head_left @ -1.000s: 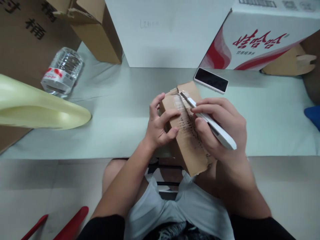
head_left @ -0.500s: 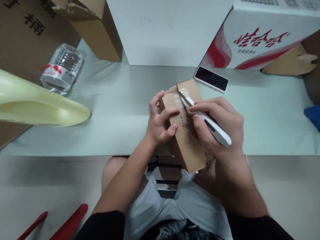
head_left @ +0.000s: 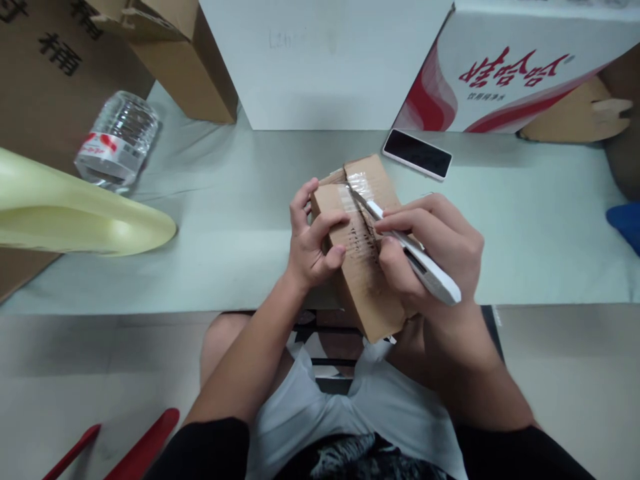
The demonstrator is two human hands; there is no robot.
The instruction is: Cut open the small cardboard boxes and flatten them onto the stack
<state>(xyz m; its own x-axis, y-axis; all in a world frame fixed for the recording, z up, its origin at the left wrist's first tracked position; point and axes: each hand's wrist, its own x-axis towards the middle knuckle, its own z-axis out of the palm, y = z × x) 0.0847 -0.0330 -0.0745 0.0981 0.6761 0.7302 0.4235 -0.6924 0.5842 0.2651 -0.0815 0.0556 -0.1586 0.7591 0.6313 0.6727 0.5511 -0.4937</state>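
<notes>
A small brown cardboard box [head_left: 373,287] lies tilted over the table's front edge, with clear tape across its upper part. My left hand [head_left: 316,243] grips the box's left side, its fingers bent over the top face. In my right hand [head_left: 433,247] is a white utility knife [head_left: 435,277], held like a pen. The knife's blade points up and left and touches the taped seam near the box's far end. Part of the box's right side is hidden behind my right hand.
A phone [head_left: 417,155] lies beyond the box, before a large white carton [head_left: 325,73] and a red-and-white carton [head_left: 505,73]. At the left are a plastic bottle [head_left: 117,140], a pale yellow object [head_left: 90,207] and a brown box [head_left: 200,73]. The pale tablecloth [head_left: 225,247] covers the table.
The whole view has shifted slightly. The knife tip has moved a little along the taped seam, and its handle end sits slightly lower. Both hands keep their holds.
</notes>
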